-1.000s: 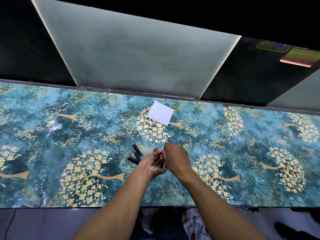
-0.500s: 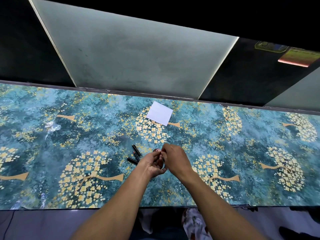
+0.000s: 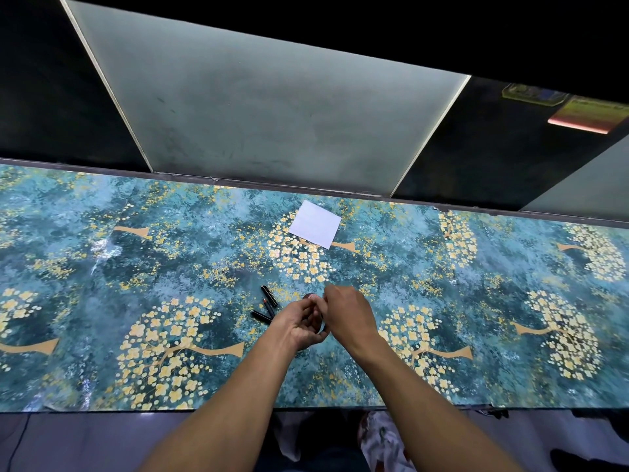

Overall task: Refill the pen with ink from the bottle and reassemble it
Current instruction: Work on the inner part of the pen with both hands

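At the near middle of a floral-patterned desk (image 3: 102,267), a person's left hand (image 3: 299,327) and right hand (image 3: 347,313) close together around a small round object, probably the ink bottle (image 3: 310,296) (mostly hidden, what each set of fingers holds cannot be told). Just left lie the dismantled pen parts (image 3: 267,304), slim, black, one red-tipped. Refilling appears unfinished and reassembly remains. White paper (image 3: 315,223) lies beyond.

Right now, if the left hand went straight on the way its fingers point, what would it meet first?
The left hand points up and right, so it would meet the right hand first, already close against it over the small dark item they share. Depth is unclear.
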A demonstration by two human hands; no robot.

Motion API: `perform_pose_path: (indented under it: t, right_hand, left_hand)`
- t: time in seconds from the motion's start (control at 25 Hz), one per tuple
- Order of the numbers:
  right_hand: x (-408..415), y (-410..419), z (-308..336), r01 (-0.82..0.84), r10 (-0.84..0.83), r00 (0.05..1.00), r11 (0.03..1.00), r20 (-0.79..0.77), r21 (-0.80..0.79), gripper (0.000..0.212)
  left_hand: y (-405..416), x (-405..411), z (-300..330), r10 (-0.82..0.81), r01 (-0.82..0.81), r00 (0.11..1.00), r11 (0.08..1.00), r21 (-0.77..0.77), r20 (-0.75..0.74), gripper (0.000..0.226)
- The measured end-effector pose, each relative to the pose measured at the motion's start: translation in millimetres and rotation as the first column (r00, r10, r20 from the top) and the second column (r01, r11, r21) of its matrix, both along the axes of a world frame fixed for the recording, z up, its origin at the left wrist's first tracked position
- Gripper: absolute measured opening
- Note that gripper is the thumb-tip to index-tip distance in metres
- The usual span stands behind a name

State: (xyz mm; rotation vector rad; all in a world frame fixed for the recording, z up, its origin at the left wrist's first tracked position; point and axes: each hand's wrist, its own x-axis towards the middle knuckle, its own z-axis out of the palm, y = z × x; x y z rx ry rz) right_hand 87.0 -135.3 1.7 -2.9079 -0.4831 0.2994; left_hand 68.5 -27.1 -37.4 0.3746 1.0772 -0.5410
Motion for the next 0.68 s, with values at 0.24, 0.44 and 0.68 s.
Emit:
perform_pose_path:
  t: [0.24,0.44,0.68]
  right_hand:
    - [-2.9,-1.0,-2.6,-0.039,0.044,0.998,0.992,-0.036,0.124,0.011]
    - [-4.9,-1.5,-7.7,-0.025,0.025,1.0,0.996,0.007,0.084,0.014]
    - [-4.1,1.6,-8.1,-0.011,0.009,0.999,0.999,0.031,0.052,0.024]
  left_hand:
    - [1.2,-1.4,-0.5,-0.003,0.003,1.0,1.0,-0.022,0.001,0.021]
    - [0.2,-2.5,1.3,-0.023,0.023,1.0,1.0,-0.004,-0.001,0.02]
    - [-1.2,-3.1,2.7,-0.025,0.025,1.0,1.0,-0.004,-0.008,0.021]
